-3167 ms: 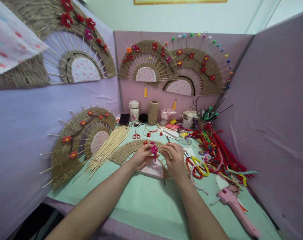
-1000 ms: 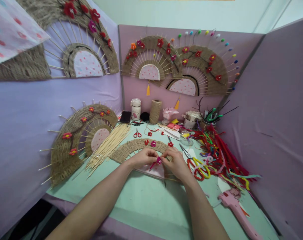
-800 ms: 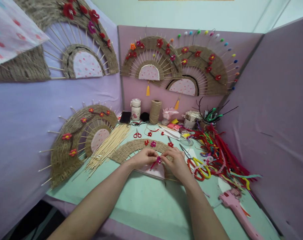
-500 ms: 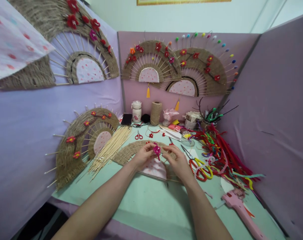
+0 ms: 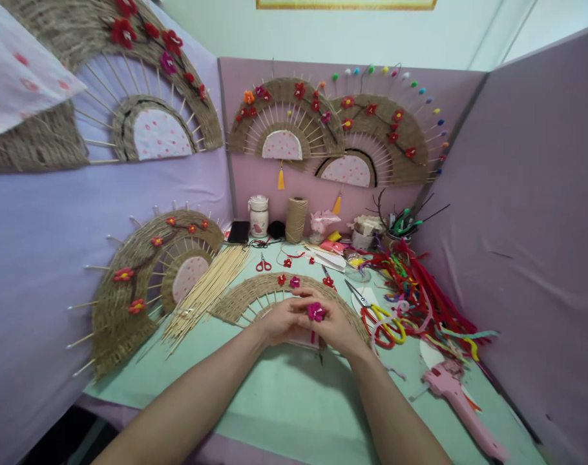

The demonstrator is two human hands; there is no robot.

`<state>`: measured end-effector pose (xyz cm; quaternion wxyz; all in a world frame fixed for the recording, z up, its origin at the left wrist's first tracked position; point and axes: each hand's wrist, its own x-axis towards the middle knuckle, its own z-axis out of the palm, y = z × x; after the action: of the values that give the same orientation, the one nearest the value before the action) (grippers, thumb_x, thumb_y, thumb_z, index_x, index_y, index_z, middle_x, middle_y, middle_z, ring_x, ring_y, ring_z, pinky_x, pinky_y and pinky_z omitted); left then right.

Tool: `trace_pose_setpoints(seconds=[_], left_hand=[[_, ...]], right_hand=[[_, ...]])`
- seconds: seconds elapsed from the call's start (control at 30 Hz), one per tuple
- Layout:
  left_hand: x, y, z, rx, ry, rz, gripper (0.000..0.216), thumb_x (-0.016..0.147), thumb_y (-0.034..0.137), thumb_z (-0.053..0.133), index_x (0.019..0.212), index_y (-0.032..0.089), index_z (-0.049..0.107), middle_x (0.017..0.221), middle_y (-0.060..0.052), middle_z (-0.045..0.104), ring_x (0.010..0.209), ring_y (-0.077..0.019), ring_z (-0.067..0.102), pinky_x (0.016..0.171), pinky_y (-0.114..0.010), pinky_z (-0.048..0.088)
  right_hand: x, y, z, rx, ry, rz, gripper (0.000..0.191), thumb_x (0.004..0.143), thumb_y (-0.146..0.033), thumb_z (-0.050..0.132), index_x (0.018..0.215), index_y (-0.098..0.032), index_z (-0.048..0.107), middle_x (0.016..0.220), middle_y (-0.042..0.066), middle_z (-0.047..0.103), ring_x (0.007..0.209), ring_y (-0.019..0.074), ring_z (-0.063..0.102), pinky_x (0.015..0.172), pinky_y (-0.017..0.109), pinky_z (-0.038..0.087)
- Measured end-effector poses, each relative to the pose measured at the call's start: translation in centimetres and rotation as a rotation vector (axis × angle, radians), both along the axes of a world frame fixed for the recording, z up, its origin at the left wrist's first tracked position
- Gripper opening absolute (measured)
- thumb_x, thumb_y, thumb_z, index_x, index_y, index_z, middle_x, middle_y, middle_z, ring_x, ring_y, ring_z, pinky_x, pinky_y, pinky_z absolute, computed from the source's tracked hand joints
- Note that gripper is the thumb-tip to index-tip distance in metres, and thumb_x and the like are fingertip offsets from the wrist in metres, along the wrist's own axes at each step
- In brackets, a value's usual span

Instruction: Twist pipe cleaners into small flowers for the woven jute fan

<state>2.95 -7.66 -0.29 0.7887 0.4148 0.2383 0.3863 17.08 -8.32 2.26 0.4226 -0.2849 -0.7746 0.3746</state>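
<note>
A magenta pipe-cleaner flower point(image 5: 316, 312) with a short stem hanging below is held between my two hands. My left hand point(image 5: 282, 321) is closed, its fingertips at the flower's left side. Around the flower's right side, my right hand point(image 5: 336, 328) is closed too, with its fingers reaching over toward the left hand. Beneath both hands lies a half-round twine-woven fan point(image 5: 243, 296) with stick ribs, partly hidden by them. On its upper band sit a red flower point(image 5: 282, 279) and another magenta flower point(image 5: 294, 282).
Thin wooden sticks point(image 5: 207, 290) lie to the left, near small red scissors point(image 5: 263, 263). Right of my hands are large scissors point(image 5: 384, 326), a heap of pipe cleaners point(image 5: 415, 278) and a pink glue gun point(image 5: 461, 403). A twine spool point(image 5: 296, 219) stands behind; finished fans hang around.
Both hands have come together and moved lower, closing round the magenta flower. Its face now turns more toward me. The fan's red and magenta flowers show more fully; the view has shifted slightly.
</note>
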Motion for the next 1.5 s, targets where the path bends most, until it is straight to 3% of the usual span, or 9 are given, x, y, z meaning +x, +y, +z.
trace_pose_setpoints(seconds=[0.13, 0.4, 0.7, 0.8, 0.9, 0.97, 1.07, 1.3, 1.5], left_hand=[[-0.5, 0.0, -0.2, -0.065, -0.007, -0.062, 0.034, 0.054, 0.017, 0.078, 0.086, 0.016, 0.067, 0.086, -0.005, 0.064, 0.084, -0.0179, 0.059, 0.079, -0.033, 0.046], [-0.8, 0.6, -1.1, -0.009, -0.006, -0.128, 0.034, 0.053, 0.011, 0.076, 0.084, 0.013, 0.062, 0.087, -0.004, 0.061, 0.085, -0.0177, 0.058, 0.077, -0.032, 0.046], [-0.7, 0.0, 0.0, 0.084, 0.082, -0.147, 0.035, 0.055, 0.013, 0.076, 0.086, 0.017, 0.059, 0.085, -0.001, 0.058, 0.081, -0.0147, 0.055, 0.07, -0.028, 0.045], [-0.6, -0.1, -0.2, 0.044, 0.11, -0.11, 0.029, 0.06, 0.021, 0.076, 0.084, 0.014, 0.06, 0.078, -0.001, 0.057, 0.072, -0.0124, 0.054, 0.07, -0.028, 0.044], [-0.8, 0.2, -0.3, 0.025, 0.026, -0.033, 0.024, 0.062, 0.023, 0.076, 0.074, 0.011, 0.06, 0.068, 0.0, 0.054, 0.063, -0.0086, 0.051, 0.067, -0.023, 0.041], [-1.0, 0.5, 0.0, 0.032, -0.014, 0.002, 0.023, 0.063, 0.023, 0.076, 0.07, 0.011, 0.059, 0.065, 0.001, 0.053, 0.06, -0.0072, 0.049, 0.063, -0.021, 0.039], [-1.2, 0.5, 0.4, 0.039, -0.009, -0.036, 0.025, 0.062, 0.027, 0.076, 0.075, 0.01, 0.063, 0.067, -0.001, 0.056, 0.061, -0.0083, 0.051, 0.064, -0.023, 0.041], [-1.3, 0.4, -0.5, 0.042, 0.187, -0.089, 0.028, 0.052, 0.021, 0.081, 0.073, 0.011, 0.065, 0.07, -0.001, 0.059, 0.065, -0.0114, 0.054, 0.066, -0.026, 0.043], [-1.4, 0.6, 0.1, 0.103, 0.182, -0.037, 0.028, 0.056, 0.028, 0.079, 0.07, 0.01, 0.063, 0.067, -0.001, 0.058, 0.061, -0.0092, 0.052, 0.062, -0.023, 0.04]], right_hand=[[-0.5, -0.3, 0.0, -0.054, 0.047, 0.015, 0.019, 0.079, -0.033, 0.061, 0.067, -0.019, 0.059, 0.107, 0.008, 0.061, 0.1, 0.0213, 0.058, 0.087, 0.038, 0.045], [-0.7, -0.9, 0.1, 0.015, -0.001, 0.006, 0.023, 0.081, -0.031, 0.058, 0.066, -0.021, 0.045, 0.108, 0.006, 0.06, 0.106, 0.0197, 0.052, 0.092, 0.037, 0.039], [-1.0, -1.5, 0.3, -0.032, 0.053, -0.038, 0.033, 0.079, -0.031, 0.059, 0.057, -0.021, 0.036, 0.09, 0.006, 0.065, 0.087, 0.0197, 0.056, 0.082, 0.037, 0.042], [-0.4, -1.1, 0.1, -0.082, 0.199, -0.081, 0.031, 0.084, -0.04, 0.051, 0.06, -0.02, 0.044, 0.09, 0.007, 0.065, 0.084, 0.0197, 0.059, 0.078, 0.036, 0.045], [0.6, -0.2, 0.0, -0.074, 0.288, -0.12, 0.032, 0.087, -0.045, 0.043, 0.079, -0.02, 0.06, 0.106, 0.01, 0.063, 0.101, 0.023, 0.057, 0.089, 0.04, 0.043], [1.1, 0.1, 0.2, -0.082, 0.207, -0.071, 0.027, 0.083, -0.042, 0.053, 0.098, -0.022, 0.063, 0.117, 0.009, 0.059, 0.114, 0.0237, 0.05, 0.097, 0.041, 0.038], [1.4, 0.2, 0.6, -0.088, 0.021, 0.015, 0.045, 0.07, -0.032, 0.07, 0.114, -0.026, 0.06, 0.127, 0.006, 0.052, 0.122, 0.0233, 0.043, 0.103, 0.04, 0.032], [1.1, -0.4, 1.2, -0.089, -0.119, 0.107, 0.019, 0.069, -0.023, 0.071, 0.088, -0.027, 0.072, 0.124, 0.004, 0.056, 0.117, 0.0246, 0.047, 0.102, 0.045, 0.032], [1.4, -0.1, 0.9, -0.113, 0.015, 0.11, 0.029, 0.073, -0.033, 0.067, 0.102, -0.029, 0.068, 0.128, 0.004, 0.053, 0.12, 0.0245, 0.044, 0.103, 0.043, 0.031]])
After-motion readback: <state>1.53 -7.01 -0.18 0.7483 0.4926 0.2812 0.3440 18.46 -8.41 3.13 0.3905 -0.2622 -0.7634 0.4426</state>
